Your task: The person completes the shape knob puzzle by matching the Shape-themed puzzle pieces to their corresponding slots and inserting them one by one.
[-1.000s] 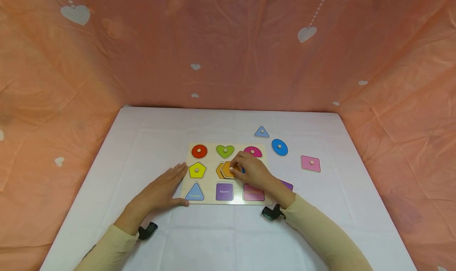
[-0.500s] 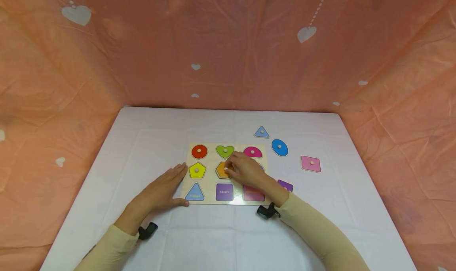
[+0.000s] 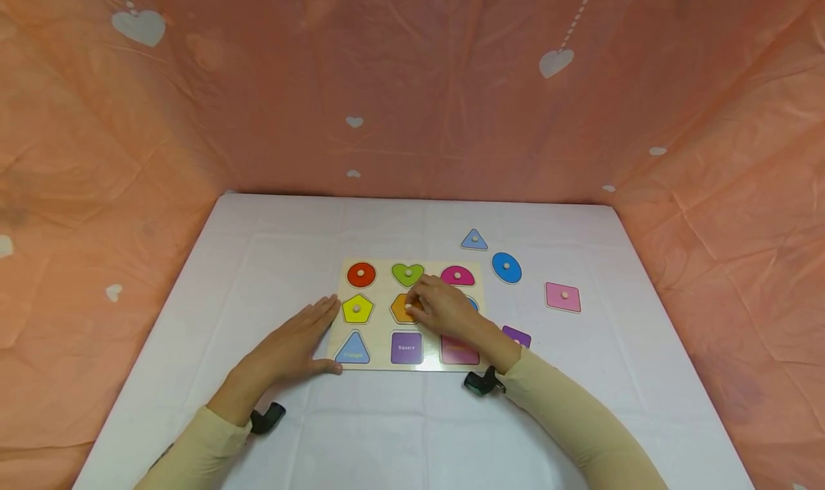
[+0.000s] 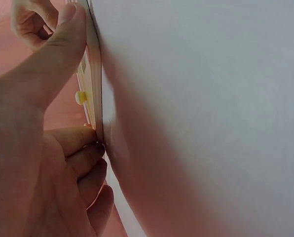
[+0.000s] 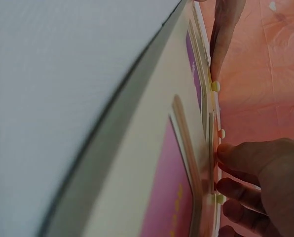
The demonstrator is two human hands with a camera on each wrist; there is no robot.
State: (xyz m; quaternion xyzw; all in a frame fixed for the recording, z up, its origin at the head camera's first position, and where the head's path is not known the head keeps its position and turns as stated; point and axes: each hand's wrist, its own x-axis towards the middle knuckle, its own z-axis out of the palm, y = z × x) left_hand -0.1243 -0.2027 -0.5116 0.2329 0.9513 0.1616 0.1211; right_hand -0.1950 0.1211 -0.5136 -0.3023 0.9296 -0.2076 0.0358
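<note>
A pale shape puzzle board (image 3: 380,289) lies on the white table. My right hand (image 3: 447,307) pinches the knob of the orange hexagon piece (image 3: 398,309), which sits at its matching place in the middle row. In the right wrist view, that hand's thumb and fingertips (image 5: 226,150) are at the board's face. My left hand (image 3: 290,339) rests along the left edge of the board, fingers extended, fingertips and thumb touching the side, as the left wrist view shows. The yellow pentagon (image 3: 348,309) is nearest to it. A blue spot is partly hidden behind my right hand.
Red circle (image 3: 356,281), green heart (image 3: 399,271) and magenta semicircle (image 3: 449,278) pieces fill the top row. Loose to the right lie a light-blue triangle (image 3: 469,243), blue oval (image 3: 501,261), pink rectangle (image 3: 556,298) and purple square (image 3: 513,332), the last partly covered by my right wrist.
My right hand has moved slightly left with the hexagon, from overlapping its orange spot to lying over it. The left hand has stayed still.
</note>
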